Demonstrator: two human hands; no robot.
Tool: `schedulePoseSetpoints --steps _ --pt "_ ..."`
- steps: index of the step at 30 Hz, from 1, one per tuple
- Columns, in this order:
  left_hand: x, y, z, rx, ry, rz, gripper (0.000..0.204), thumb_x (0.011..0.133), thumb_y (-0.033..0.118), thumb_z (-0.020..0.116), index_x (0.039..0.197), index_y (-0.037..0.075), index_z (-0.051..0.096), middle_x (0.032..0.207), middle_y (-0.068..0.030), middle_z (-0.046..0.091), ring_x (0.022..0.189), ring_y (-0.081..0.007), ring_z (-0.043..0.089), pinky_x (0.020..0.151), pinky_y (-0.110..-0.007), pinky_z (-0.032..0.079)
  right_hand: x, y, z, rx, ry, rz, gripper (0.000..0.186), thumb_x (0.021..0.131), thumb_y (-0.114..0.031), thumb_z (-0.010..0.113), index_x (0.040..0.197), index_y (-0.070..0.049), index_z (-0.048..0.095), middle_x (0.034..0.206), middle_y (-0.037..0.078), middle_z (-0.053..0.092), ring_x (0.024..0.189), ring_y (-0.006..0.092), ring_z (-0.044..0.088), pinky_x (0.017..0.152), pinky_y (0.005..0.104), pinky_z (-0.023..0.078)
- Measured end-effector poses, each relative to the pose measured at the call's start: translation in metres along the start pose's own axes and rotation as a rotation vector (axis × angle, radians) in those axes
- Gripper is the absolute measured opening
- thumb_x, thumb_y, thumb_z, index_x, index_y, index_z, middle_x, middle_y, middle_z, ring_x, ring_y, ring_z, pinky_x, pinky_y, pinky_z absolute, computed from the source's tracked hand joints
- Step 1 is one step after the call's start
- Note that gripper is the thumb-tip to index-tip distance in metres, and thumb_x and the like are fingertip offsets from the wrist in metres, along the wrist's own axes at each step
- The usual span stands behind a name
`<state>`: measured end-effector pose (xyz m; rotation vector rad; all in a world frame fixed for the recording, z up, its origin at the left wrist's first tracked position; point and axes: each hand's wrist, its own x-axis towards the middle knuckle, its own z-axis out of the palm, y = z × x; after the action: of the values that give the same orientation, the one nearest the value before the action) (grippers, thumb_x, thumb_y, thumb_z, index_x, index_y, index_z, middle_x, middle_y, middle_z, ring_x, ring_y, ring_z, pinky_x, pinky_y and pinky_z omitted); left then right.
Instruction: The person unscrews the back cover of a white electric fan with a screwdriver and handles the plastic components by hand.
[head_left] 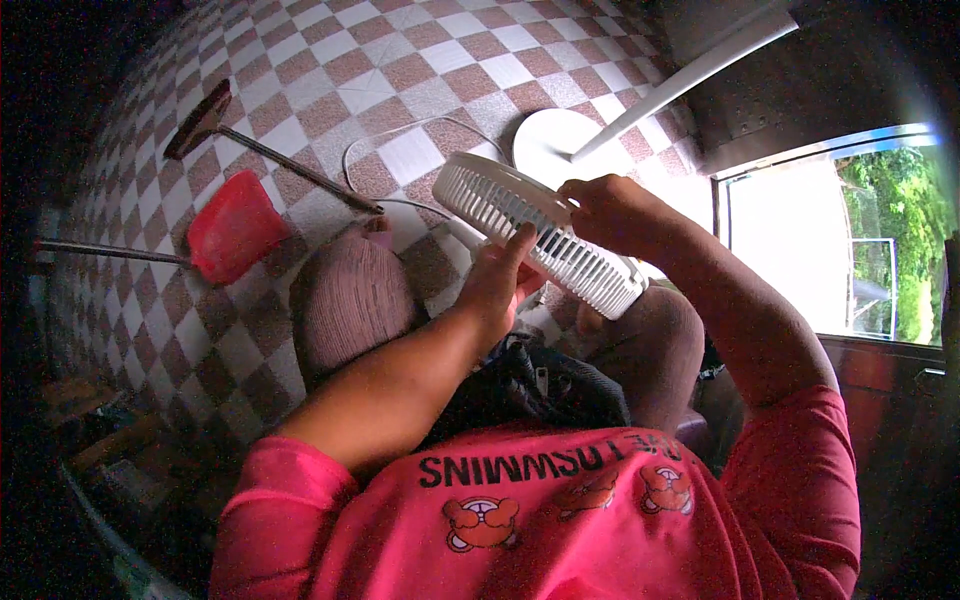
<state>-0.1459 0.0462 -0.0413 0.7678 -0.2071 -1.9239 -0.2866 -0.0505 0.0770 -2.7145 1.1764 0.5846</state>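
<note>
A white round fan head (pixel 540 235) with a slatted grille is held tilted above my lap. My left hand (pixel 502 272) grips it from below, thumb on the slats. My right hand (pixel 605 207) is closed at the upper rim, its fingertips partly hidden, so I cannot make out exactly what part they pinch. Just behind the fan, a white round base (pixel 545 130) on the floor has a white pole (pixel 685 85) slanting up to the right. A pale cord (pixel 343 158) loops across the tiles near the base.
A long-handled brush (pixel 200 118) and a red dustpan (pixel 235 225) lie on the checked tiled floor (pixel 390 50) at left. My knees (pixel 355 300) are below the fan. At right a dark door frame (pixel 875 375) surrounds a bright opening onto greenery.
</note>
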Motion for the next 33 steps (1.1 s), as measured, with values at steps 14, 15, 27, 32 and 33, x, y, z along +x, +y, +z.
schedulePoseSetpoints --steps 14,15,27,32,33 --pt "0.008 -0.013 -0.016 0.204 0.383 -0.192 0.041 0.084 0.031 0.075 0.112 0.005 0.060 0.097 -0.0070 0.066 0.079 -0.0182 0.065 0.061 -0.036 0.055 -0.028 -0.032 0.097 0.264 0.154 0.098 0.025 0.083 -0.016 0.059 0.105 -0.005 0.066 0.098 0.016 0.067 0.079 0.0309 0.067 0.066 0.0394 0.055" --pt "0.009 -0.014 -0.016 0.295 0.420 -0.162 0.040 0.083 0.030 0.075 0.109 0.004 0.060 0.097 -0.0077 0.066 0.078 -0.0179 0.065 0.061 -0.036 0.054 -0.030 -0.036 0.096 0.402 0.195 0.160 0.025 0.083 -0.016 0.060 0.105 -0.005 0.064 0.090 0.018 0.067 0.074 0.0336 0.066 0.064 0.0414 0.054" --pt "0.022 -0.022 -0.040 0.271 0.399 -0.063 0.039 0.084 0.021 0.075 0.106 -0.004 0.056 0.101 -0.0110 0.063 0.082 -0.0193 0.064 0.066 -0.037 0.056 -0.030 -0.042 0.136 0.454 0.648 0.125 0.025 0.085 -0.017 0.065 0.105 -0.003 0.065 0.092 0.018 0.066 0.080 0.0351 0.065 0.069 0.0413 0.054" --pt "0.023 -0.025 -0.039 0.312 0.454 -0.034 0.038 0.086 0.023 0.073 0.115 0.005 0.055 0.108 -0.0102 0.062 0.094 -0.0253 0.063 0.081 -0.044 0.053 -0.036 -0.042 0.133 0.535 0.552 0.198 0.026 0.084 -0.013 0.063 0.108 -0.004 0.063 0.096 0.019 0.065 0.083 0.0362 0.064 0.071 0.0423 0.054" --pt "0.026 -0.025 -0.042 0.322 0.476 -0.057 0.041 0.086 0.023 0.073 0.117 0.004 0.054 0.109 -0.0112 0.062 0.096 -0.0255 0.061 0.083 -0.044 0.052 -0.037 -0.041 0.130 0.522 0.570 0.153 0.027 0.084 -0.012 0.062 0.110 -0.004 0.062 0.098 0.019 0.064 0.083 0.0367 0.064 0.072 0.0426 0.054"
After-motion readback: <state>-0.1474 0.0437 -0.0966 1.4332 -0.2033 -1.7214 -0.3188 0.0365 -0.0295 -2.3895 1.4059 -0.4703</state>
